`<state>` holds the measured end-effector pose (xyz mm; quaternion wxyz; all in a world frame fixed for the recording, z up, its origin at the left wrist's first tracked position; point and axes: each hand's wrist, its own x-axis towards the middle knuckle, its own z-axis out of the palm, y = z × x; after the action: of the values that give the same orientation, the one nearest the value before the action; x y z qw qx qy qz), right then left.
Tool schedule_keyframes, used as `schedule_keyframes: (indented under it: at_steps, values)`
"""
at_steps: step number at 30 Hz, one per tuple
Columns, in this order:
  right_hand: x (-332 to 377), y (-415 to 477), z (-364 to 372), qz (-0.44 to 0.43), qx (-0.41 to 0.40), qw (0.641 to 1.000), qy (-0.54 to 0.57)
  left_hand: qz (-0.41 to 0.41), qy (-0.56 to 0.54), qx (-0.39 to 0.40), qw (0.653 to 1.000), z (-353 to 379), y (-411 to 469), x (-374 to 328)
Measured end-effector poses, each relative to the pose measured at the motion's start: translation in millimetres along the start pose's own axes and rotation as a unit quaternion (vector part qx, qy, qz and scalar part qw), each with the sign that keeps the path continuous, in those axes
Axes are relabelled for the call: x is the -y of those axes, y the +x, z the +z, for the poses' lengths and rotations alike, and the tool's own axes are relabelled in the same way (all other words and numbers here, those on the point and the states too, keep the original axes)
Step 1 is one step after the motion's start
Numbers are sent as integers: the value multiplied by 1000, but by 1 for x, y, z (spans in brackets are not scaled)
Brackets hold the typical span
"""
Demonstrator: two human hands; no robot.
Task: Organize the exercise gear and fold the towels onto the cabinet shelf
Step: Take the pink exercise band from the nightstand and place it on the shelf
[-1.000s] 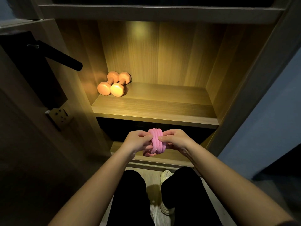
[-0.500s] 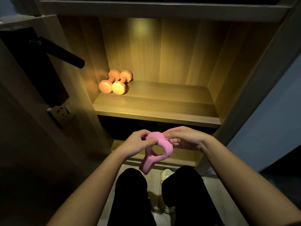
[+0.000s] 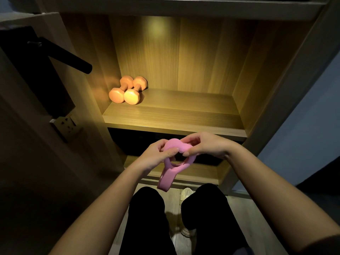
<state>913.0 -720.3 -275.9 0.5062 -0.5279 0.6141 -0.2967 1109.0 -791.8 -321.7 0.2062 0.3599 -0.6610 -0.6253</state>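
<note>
The pink elastic band (image 3: 181, 167) is pinched by both hands. The thumb and fingers of the left hand (image 3: 156, 157) are curled around its left part, and the fingertips of the right hand (image 3: 206, 146) are closed on its upper right part. The band is held in the air between the two hands, in front of the dark gap under the lit shelf (image 3: 184, 115) and above the person's knees. A small ring is formed in it between the hands, and a flat doubled end hangs down from the ring toward the near side.

Farther out, two orange dumbbells (image 3: 127, 92) are laid side by side at the far left of the lit shelf, touching each other and close to the left wall of the cabinet. A lower shelf (image 3: 198, 173) is seen behind the hands. A black door handle (image 3: 68, 56) is seen at the left, and a light shoe (image 3: 185, 193) is seen on the floor between the legs.

It can be judged that the task is at an early stage. The dumbbells seem to be placed already. The band is probably being gathered into a compact shape and is not yet put on the shelf. No towel is seen in the view, so the folding of the towels is most likely left to be done.
</note>
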Motion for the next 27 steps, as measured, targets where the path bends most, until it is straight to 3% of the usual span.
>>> schedule_keyframes:
  at_steps: [6, 14, 19, 27]
  values:
    - [9, 22, -5, 2, -30, 990, 139, 32, -48, -62, 996, -4, 4, -13]
    - [-20, 45, 14, 9, -71, 929, 364, -18, -123, -66, 990, -22, 36, -33]
    - [-18, 77, 8, -4, -136, 909, 393, -65, -157, -64, 983, -36, 69, -42]
    - [-2, 169, -35, 17, -156, 886, 436, -73, -130, -69, 986, -79, 133, -6]
